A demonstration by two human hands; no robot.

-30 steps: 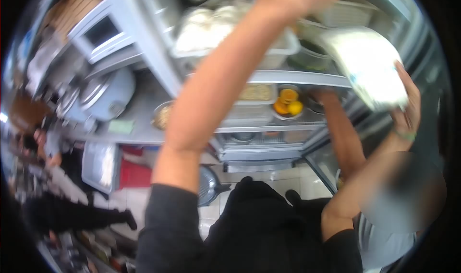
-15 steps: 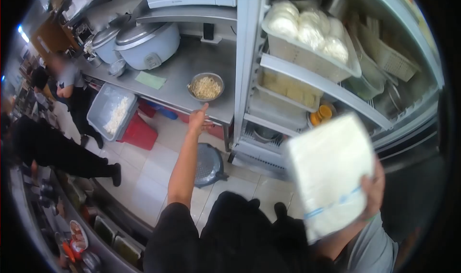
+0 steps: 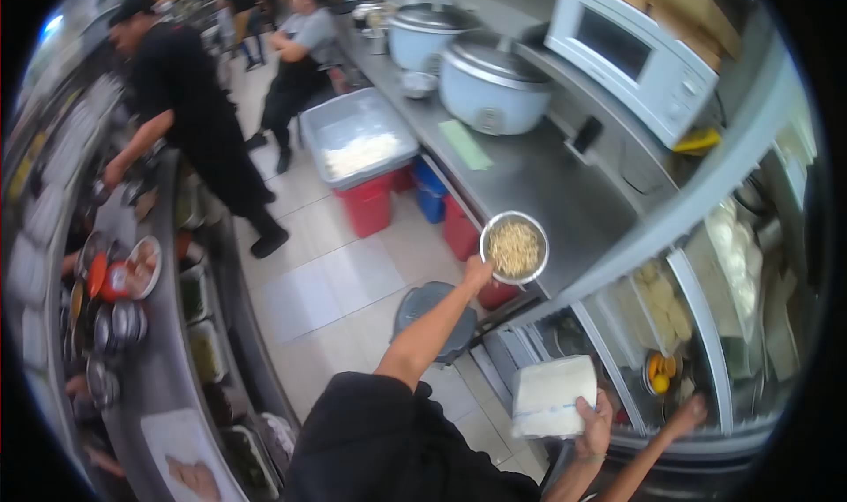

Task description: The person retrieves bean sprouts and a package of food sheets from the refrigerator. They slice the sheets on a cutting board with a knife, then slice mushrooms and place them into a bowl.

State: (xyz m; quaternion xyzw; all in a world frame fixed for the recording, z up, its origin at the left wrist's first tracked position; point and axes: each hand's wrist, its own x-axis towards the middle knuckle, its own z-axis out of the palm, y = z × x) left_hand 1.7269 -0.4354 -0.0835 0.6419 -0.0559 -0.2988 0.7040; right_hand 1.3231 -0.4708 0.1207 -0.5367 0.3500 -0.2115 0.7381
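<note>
Bright, edges warped, seemingly motion-blurred

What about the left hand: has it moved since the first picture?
Yes, the left hand moved away from the refrigerator, to the bowl at the counter.

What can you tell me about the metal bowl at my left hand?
The bowl is round and silvery, with a shiny rim and smooth walls that look like thin metal. It holds a heap of pale yellowish, strand-like pieces, too blurred to identify. It appears roughly level, at the edge of the steel counter; whether it rests there or is lifted isn't clear. Your left hand grips its rim on the near side.
</note>
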